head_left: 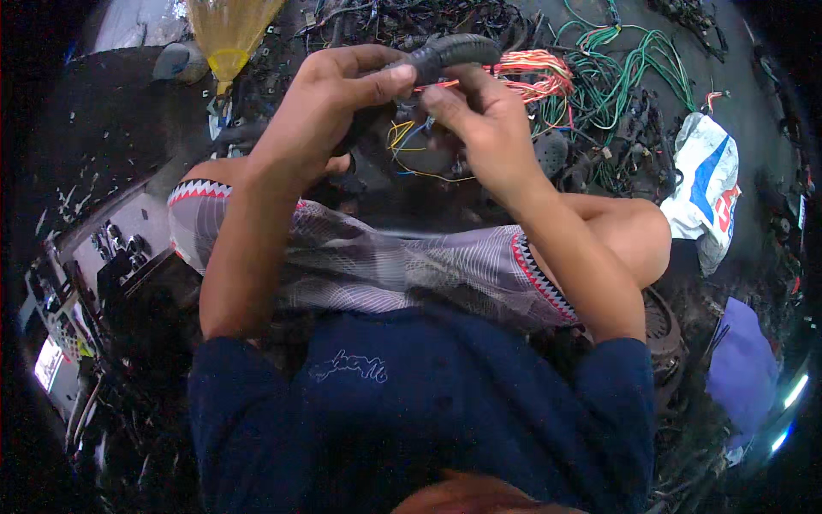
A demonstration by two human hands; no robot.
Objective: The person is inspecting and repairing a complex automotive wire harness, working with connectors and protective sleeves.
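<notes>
Two hands work a black corrugated conduit (449, 50) above a floor strewn with wiring.

Seated with knees apart, the person holds the ribbed tube out in front at the top of the frame, its long axis running left to right and curving slightly upward toward the right end. The left hand (330, 98) is clenched around the tube's left portion, thumb pressed along it, while the right hand (479, 116) pinches from just below and to the right, fingertips meeting the thumb at the tube's underside. Thin yellow and blue wires (402, 141) trail down between the two hands. Behind the grip lie an orange wire bundle (535, 68) and green cables (634, 77); a white plastic bag (706, 176) sits at right.
</notes>
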